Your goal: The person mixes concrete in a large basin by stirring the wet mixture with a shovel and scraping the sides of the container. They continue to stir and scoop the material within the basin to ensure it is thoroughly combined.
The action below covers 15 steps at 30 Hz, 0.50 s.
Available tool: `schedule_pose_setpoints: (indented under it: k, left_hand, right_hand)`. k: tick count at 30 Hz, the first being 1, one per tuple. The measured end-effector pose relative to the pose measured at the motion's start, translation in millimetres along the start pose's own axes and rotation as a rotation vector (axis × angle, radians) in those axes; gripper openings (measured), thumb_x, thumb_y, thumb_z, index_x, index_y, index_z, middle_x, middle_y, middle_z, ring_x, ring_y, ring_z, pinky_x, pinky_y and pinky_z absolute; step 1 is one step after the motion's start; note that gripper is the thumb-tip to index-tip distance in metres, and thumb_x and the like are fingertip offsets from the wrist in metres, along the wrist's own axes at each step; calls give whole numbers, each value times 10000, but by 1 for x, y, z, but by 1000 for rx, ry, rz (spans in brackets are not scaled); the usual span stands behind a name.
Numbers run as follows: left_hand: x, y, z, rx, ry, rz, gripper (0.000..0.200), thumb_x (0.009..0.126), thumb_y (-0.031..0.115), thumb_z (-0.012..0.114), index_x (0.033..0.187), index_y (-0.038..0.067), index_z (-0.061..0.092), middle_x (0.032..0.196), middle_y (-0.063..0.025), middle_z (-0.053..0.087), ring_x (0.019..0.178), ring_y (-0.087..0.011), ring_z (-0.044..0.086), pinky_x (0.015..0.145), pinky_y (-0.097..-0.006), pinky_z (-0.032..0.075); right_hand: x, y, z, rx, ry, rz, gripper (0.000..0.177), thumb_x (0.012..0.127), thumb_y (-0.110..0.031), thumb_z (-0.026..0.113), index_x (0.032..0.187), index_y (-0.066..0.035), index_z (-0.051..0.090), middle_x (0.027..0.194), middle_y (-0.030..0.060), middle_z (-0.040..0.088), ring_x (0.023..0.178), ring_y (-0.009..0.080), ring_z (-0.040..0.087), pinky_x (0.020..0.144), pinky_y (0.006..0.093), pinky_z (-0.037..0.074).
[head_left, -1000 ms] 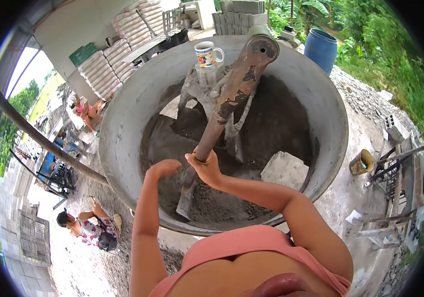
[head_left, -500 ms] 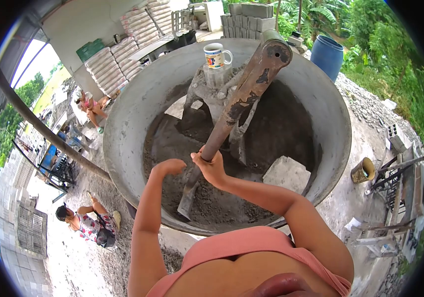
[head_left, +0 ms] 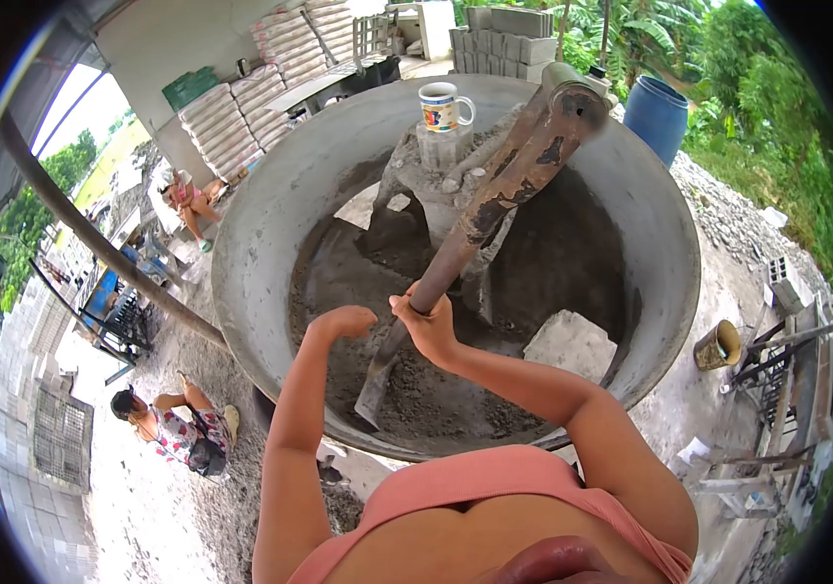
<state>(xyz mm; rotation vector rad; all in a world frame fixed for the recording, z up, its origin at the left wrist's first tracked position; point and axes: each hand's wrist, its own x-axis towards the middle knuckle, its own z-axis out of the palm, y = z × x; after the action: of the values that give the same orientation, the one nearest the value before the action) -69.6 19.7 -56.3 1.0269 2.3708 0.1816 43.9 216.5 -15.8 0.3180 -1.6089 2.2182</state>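
My right hand (head_left: pixel 427 323) is wrapped round the lower part of a rusty metal mixer arm (head_left: pixel 483 216), which slants down from the upper right. Below the grip, the arm runs to a flat, cement-crusted blade (head_left: pixel 372 397) in the pan. Just left of the arm is my left hand (head_left: pixel 348 321), bent at the wrist with its fingers curled in; no object shows in it. Both hands are over a large round metal mixing pan (head_left: pixel 259 234) with dark, crumbly mix (head_left: pixel 460 404) inside. A patterned mug (head_left: pixel 444 107) stands on the central hub (head_left: pixel 444 148).
A pale flat plate (head_left: pixel 572 346) lies inside the pan at right. Two people sit to the left, one near (head_left: pixel 183 428), one farther (head_left: pixel 186 202). Stacked sacks (head_left: pixel 227 131), concrete blocks (head_left: pixel 504 44), a blue drum (head_left: pixel 656 117) and a bucket (head_left: pixel 716 346) surround the pan.
The view has shifted slightly, so the pan and background sit a little farther right. My right hand keeps its grip on the mixer arm; my left hand stays beside it.
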Motion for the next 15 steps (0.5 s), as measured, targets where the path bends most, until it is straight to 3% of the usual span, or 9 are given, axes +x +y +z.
schedule_pose_setpoints:
  k: [2, 4, 6, 8, 9, 11, 14, 15]
  left_hand:
    - [-3, 7, -5, 52, -19, 17, 142, 776, 73, 572, 865, -26, 523, 846, -173, 554, 788, -348, 556, 668, -448, 430]
    - [-3, 10, -6, 17, -24, -25, 140, 778, 74, 572, 865, -24, 524, 853, -171, 553, 796, -350, 555, 674, -451, 427]
    - [-3, 13, -10, -17, -26, -66, 138, 781, 76, 572, 865, -22, 524, 860, -169, 551, 804, -352, 555, 681, -455, 425]
    - [-8, 30, -23, 29, -195, -210, 412, 885, 145, 507, 1279, 37, 455, 1128, -129, 549, 890, -255, 566, 774, -398, 465]
    - [-8, 27, -21, 27, -192, -210, 412, 885, 145, 507, 1279, 37, 455, 1128, -129, 549, 890, -255, 566, 774, -398, 465]
    - [-8, 20, -14, -87, -9, -112, 142, 780, 74, 569, 876, -18, 523, 853, -160, 544, 773, -336, 533, 671, -444, 425]
    - [-11, 18, -11, -107, 46, -98, 129, 817, 107, 524, 895, 4, 533, 839, -134, 552, 728, -294, 512, 651, -423, 420]
    - [-12, 19, -11, -109, 47, -98, 129, 817, 107, 524, 895, 4, 533, 839, -134, 552, 728, -294, 512, 651, -423, 420]
  right_hand:
    - [0, 3, 0, -4, -7, 0, 213, 824, -137, 680, 797, -56, 485, 647, -2, 539, 609, 58, 515, 529, 234, 394]
    - [1, 7, -1, -17, -25, -19, 234, 832, -139, 666, 858, -57, 448, 660, -41, 450, 589, 32, 426, 507, 230, 360]
    - [0, 7, 0, -11, 4, -15, 216, 828, -129, 671, 828, -57, 467, 654, -22, 496, 610, 47, 483, 527, 234, 386]
    - [0, 5, 1, -4, 31, -12, 202, 824, -119, 676, 799, -57, 486, 649, -4, 543, 630, 62, 540, 547, 237, 413]
    - [0, 4, 1, 7, 36, -21, 198, 824, -111, 675, 799, -57, 486, 651, -5, 545, 630, 60, 540, 551, 236, 414]
    - [1, 3, 0, 19, 37, -32, 194, 823, -104, 673, 800, -57, 486, 653, -6, 547, 629, 59, 540, 554, 235, 416]
    - [0, 1, -1, 21, -2, -14, 191, 825, -101, 670, 798, -57, 485, 644, -10, 544, 625, 57, 538, 562, 240, 420]
    - [0, 1, -1, 18, -18, -37, 202, 834, -108, 660, 826, -63, 463, 652, -24, 501, 600, 43, 482, 530, 235, 389]
